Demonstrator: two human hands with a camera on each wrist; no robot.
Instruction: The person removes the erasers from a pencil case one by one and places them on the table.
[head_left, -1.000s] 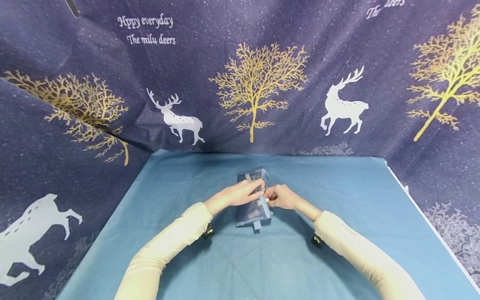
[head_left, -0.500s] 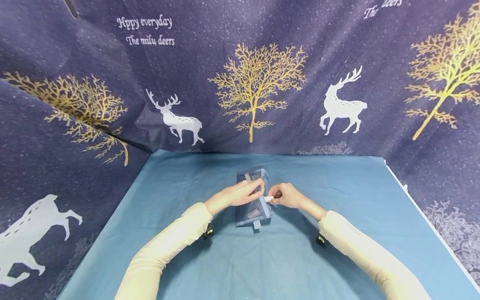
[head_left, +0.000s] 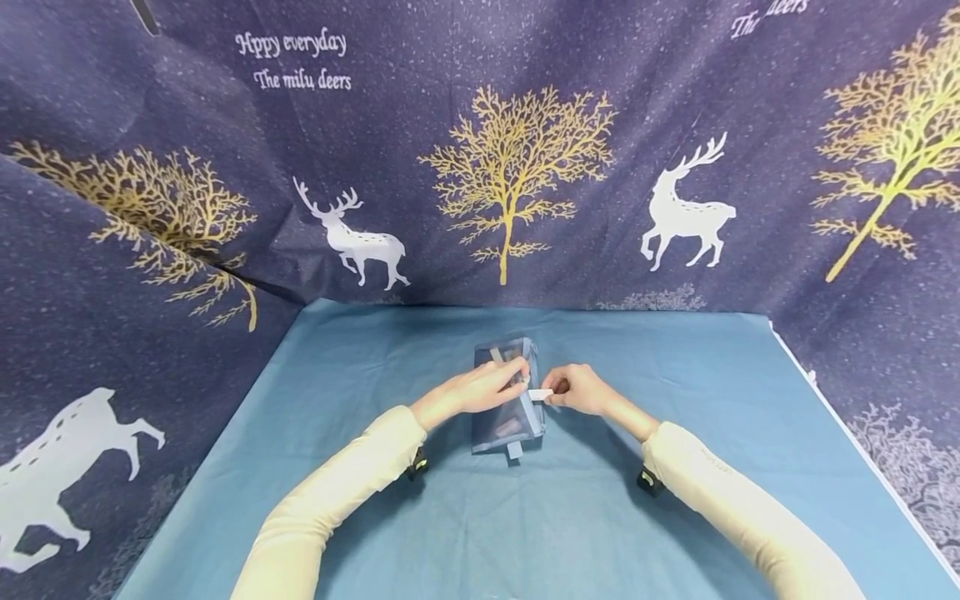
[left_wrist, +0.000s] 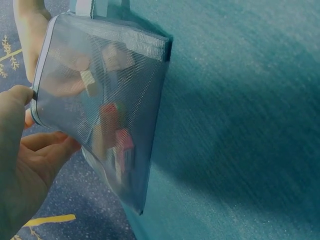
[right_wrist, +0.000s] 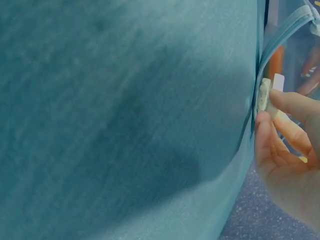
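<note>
A blue mesh zipper pouch lies on the blue cloth, its zipper edge facing right. My left hand lies over it and grips the rim of its opening between thumb and fingers. Through the mesh in the left wrist view, small red and pink blocks, which look like erasers, sit in the pouch. My right hand pinches a small white block, also eraser-like, at the pouch's opening. In the right wrist view an orange piece shows behind that block.
Blue cloth covers the table around the pouch. A dark fabric backdrop with printed deer and trees rises behind and at the sides. A pale tab sticks out from the pouch's near end.
My right hand has drawn back slightly to the right from the pouch's opening, and more of the white block shows in its fingers. My left hand stays on the pouch.
</note>
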